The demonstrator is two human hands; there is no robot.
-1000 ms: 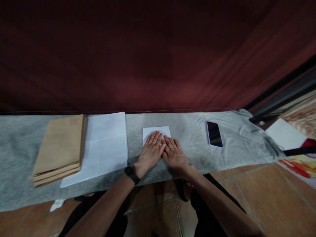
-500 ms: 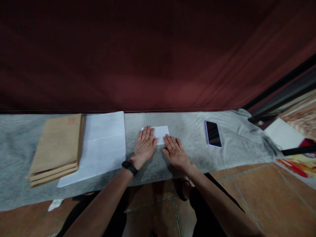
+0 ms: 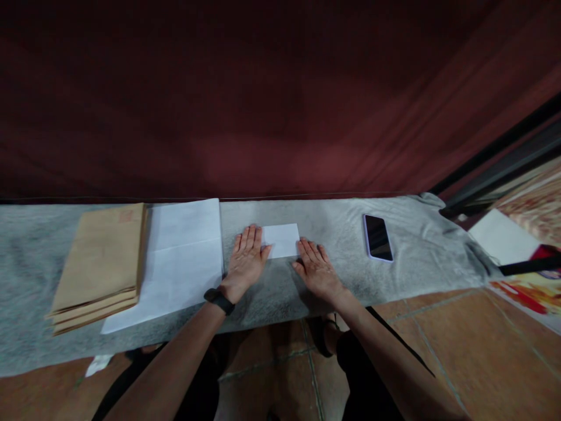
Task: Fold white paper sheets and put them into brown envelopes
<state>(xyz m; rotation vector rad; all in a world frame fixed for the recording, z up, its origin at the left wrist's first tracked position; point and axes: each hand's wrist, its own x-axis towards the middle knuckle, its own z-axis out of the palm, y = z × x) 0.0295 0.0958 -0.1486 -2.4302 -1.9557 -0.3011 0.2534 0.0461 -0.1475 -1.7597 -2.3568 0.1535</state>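
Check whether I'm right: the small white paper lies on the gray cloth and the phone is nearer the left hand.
Wrong hand: the head view shows the phone nearer the right hand. The small white paper does lie on the gray cloth.

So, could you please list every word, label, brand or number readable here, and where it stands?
No words, brands or numbers are readable.
Brown paper stack: faint reddish mark, too blurred to read.
Dark-screened lilac-edged phone: no visible text.
Small white rectangular paper: none visible.
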